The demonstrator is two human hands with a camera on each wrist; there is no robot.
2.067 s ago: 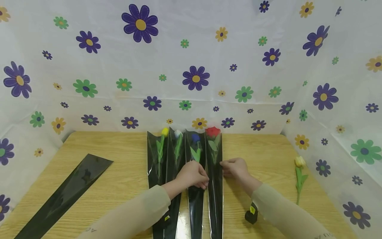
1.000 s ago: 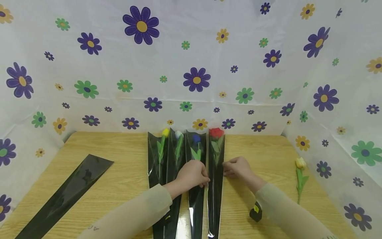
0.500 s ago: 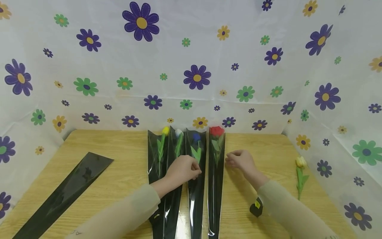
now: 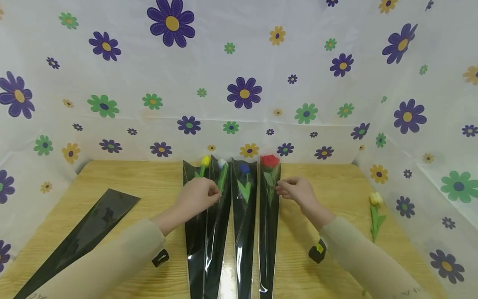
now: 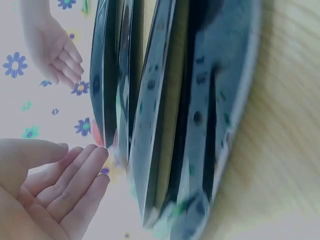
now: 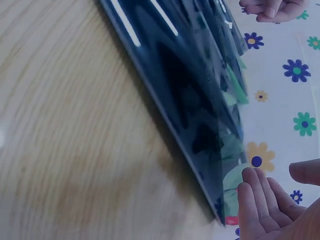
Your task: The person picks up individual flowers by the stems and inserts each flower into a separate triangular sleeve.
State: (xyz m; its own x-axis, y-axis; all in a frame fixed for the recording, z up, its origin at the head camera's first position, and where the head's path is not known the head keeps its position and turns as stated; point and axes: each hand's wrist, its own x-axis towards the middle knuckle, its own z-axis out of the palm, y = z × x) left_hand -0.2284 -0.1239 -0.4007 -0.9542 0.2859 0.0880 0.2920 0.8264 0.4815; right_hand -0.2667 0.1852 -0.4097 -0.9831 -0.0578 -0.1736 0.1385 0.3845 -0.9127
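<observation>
Several black clear-fronted flower sleeves lie side by side mid-table. From the left they hold a yellow tulip (image 4: 205, 161), a whitish tulip (image 4: 222, 163), a blue flower (image 4: 245, 169) and a red rose (image 4: 270, 161). My left hand (image 4: 196, 195) hovers over the two leftmost sleeves, hiding part of the yellow tulip's stem. By the right edge of the rose's sleeve (image 4: 268, 236) is my right hand (image 4: 298, 191); whether it touches cannot be told. In the wrist views the left fingers (image 5: 75, 190) and right fingers (image 6: 265, 202) are extended, holding nothing.
Another black sleeve (image 4: 89, 226) lies slantwise on the table's left. A pale yellow tulip (image 4: 375, 200) lies loose near the right edge. Behind the wooden table (image 4: 328, 182) hangs a white flower-print cloth (image 4: 209, 66).
The rose's sleeve shifted slightly right, away from the blue flower's sleeve. My left hand then moved left and away from me, off the right-hand sleeves. My right hand moved slightly farther from me.
</observation>
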